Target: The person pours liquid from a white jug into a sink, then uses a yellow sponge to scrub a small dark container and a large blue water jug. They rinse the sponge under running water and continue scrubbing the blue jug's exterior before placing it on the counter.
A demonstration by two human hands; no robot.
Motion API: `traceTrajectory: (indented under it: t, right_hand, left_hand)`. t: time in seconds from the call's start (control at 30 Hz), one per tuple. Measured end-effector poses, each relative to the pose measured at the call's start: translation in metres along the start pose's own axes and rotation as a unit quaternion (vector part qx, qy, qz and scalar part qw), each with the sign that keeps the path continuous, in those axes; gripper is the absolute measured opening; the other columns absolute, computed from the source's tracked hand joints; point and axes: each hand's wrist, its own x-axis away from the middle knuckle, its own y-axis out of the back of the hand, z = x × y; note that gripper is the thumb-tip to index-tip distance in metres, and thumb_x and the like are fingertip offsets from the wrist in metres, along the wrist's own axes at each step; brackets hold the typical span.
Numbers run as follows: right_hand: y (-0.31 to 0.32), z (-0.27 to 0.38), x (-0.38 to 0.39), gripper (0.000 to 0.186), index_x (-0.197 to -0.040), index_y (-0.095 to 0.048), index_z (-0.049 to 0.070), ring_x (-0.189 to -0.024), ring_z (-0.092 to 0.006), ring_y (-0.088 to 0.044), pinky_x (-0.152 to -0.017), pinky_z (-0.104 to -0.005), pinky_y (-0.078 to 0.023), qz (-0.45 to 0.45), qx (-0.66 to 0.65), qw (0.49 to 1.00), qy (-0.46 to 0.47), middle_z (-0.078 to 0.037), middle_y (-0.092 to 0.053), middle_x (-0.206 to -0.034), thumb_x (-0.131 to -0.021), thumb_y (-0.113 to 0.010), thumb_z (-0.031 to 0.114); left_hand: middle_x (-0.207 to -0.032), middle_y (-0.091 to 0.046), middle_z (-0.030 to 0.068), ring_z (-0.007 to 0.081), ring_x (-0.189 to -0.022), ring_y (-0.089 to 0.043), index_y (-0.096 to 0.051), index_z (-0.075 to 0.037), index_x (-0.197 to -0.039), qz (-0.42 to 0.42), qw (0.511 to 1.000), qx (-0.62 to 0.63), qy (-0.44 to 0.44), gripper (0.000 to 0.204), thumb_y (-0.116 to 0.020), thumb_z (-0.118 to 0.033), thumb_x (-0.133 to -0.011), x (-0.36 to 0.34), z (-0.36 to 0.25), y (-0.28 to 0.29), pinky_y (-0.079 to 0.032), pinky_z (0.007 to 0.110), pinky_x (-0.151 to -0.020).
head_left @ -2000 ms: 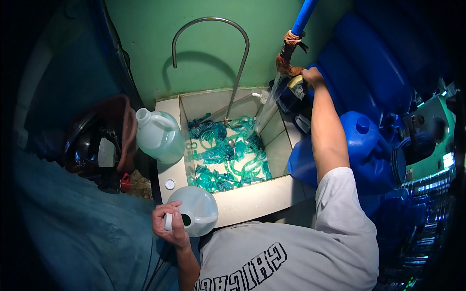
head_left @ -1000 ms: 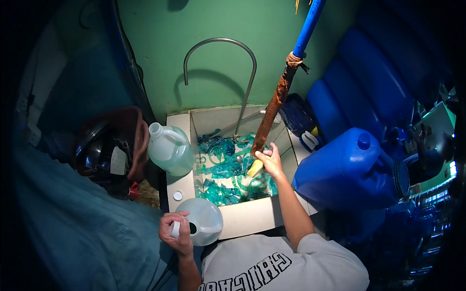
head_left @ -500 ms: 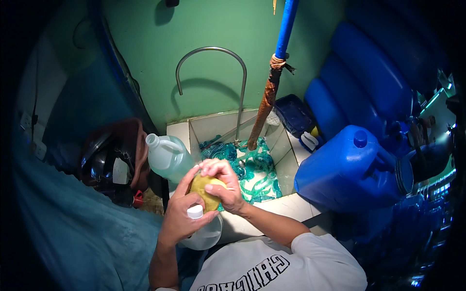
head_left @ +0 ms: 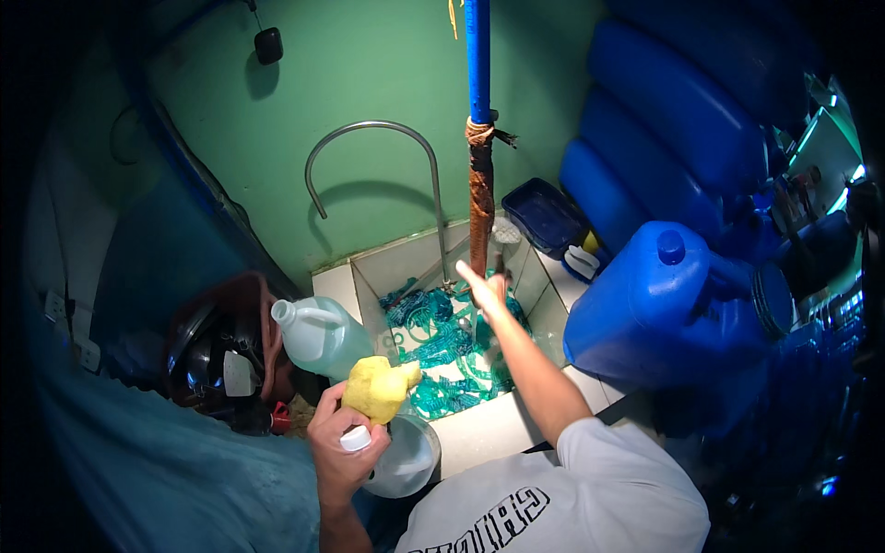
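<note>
My left hand (head_left: 343, 452) is closed around a yellow lump (head_left: 376, 391) that looks soft, like a sponge or bunched cloth. A white cap (head_left: 355, 438) shows at its fingers; whether it is attached to a container cannot be told. A clear plastic jug (head_left: 407, 458) stands below that hand. My right hand (head_left: 486, 292), somewhat blurred, reaches over the tiled sink (head_left: 475, 426), fingers stretched out and apart, with nothing seen in it. It is near the foot of the curved metal faucet (head_left: 435, 175) and the wrapped pole (head_left: 480, 189). Green-blue translucent tubing-like pieces (head_left: 442, 341) lie in the sink.
A pale jug without a cap (head_left: 324, 334) stands left of the sink. Beyond it is a reddish-brown basin (head_left: 269, 346) with dark cookware. On the right are a large blue jerrycan (head_left: 636, 304), a dark blue tub (head_left: 546, 217) and a white-handled brush (head_left: 582, 262). A green wall stands behind.
My right hand has let go of the yellow lump and moved forward over the sink toward the faucet's foot. My left hand keeps the lump. The view has shifted slightly.
</note>
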Motion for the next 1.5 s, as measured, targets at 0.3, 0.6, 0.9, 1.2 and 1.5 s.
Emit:
traceTrajectory:
  t: [0.3,0.6,0.9,1.2,1.5]
  right_hand:
    - [0.014,0.021,-0.142,0.021,-0.104,-0.069,0.006,-0.086,-0.0174,-0.064,-0.073,-0.0359,-0.051,-0.058,-0.097,0.975,0.189,-0.006,-0.070,-0.095,-0.095,-0.056,0.021]
    - [0.081,0.114,-0.192,0.019,-0.096,-0.067,-0.002,-0.089,-0.0286,-0.064,-0.081,-0.0397,-0.049,-0.142,-0.038,0.964,0.220,-0.015,-0.070,-0.095,-0.091,-0.058,0.013]
    - [0.095,0.125,-0.197,0.030,-0.102,-0.067,-0.002,-0.098,-0.0345,-0.065,-0.083,-0.0424,-0.049,-0.157,0.046,0.965,0.207,-0.020,-0.070,-0.104,-0.088,-0.067,0.025]
    - [0.106,0.144,-0.195,0.032,-0.093,-0.070,-0.004,-0.084,-0.0252,-0.066,-0.075,-0.0397,-0.049,-0.147,0.060,0.957,0.244,-0.016,-0.072,-0.088,-0.082,-0.073,0.027]
    - [0.109,0.166,-0.190,0.028,-0.093,-0.073,-0.003,-0.082,-0.0245,-0.066,-0.076,-0.0388,-0.049,-0.166,0.105,0.951,0.237,-0.015,-0.073,-0.088,-0.080,-0.073,0.023]
  left_hand:
    - [-0.118,-0.063,0.0219,0.0347,-0.095,-0.067,-0.061,0.002,-0.074,-0.004,1.000,-0.026,-0.011,0.018,-0.075,0.000,-0.063,0.006,0.008,-0.011,-0.053,0.038,-0.081]
    - [-0.119,-0.063,0.0214,0.0349,-0.092,-0.068,-0.061,0.001,-0.074,-0.003,1.000,-0.023,0.004,0.018,-0.075,-0.001,-0.064,0.009,0.009,-0.011,-0.054,0.039,-0.079]
    - [-0.118,-0.062,0.0221,0.0358,-0.091,-0.068,-0.061,0.001,-0.076,-0.004,0.999,-0.031,-0.011,0.020,-0.076,0.000,-0.063,0.009,0.012,-0.010,-0.054,0.040,-0.077]
    - [-0.120,-0.062,0.0217,0.0355,-0.093,-0.067,-0.062,0.000,-0.076,-0.003,0.999,-0.033,-0.018,0.019,-0.076,0.000,-0.063,0.009,0.012,-0.009,-0.054,0.040,-0.077]
    - [-0.120,-0.063,0.0212,0.0342,-0.092,-0.068,-0.062,0.001,-0.075,-0.004,0.999,-0.033,-0.012,0.018,-0.075,0.000,-0.064,0.008,0.011,-0.009,-0.055,0.040,-0.077]
